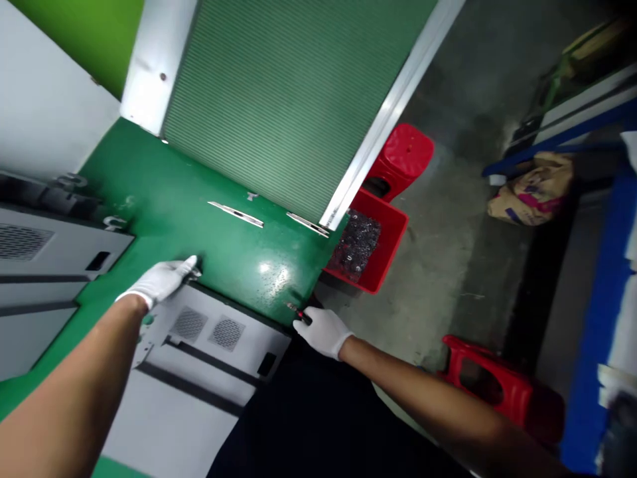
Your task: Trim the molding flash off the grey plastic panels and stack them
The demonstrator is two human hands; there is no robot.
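Note:
A grey plastic panel [199, 355] with two round-hole vent grilles and a dark rectangular slot lies on the green work surface [239, 255]. My left hand [162, 282], in a white glove, is closed at the panel's far edge. Something small shows at its fingertips, too blurred to name. Beyond the panel's right corner, my right hand [326, 332], also gloved, grips a small tool [300, 314] with a red-and-black handle. Its metal tip points left over the surface. The fingers hide much of the handle.
Two slim silver strips [236, 214] lie by a ribbed green board [298, 93] with metal rails. Similar grey panels [54, 252] are at left. A red bin [388, 249] of small clear parts and red stools [411, 153] stand to the right.

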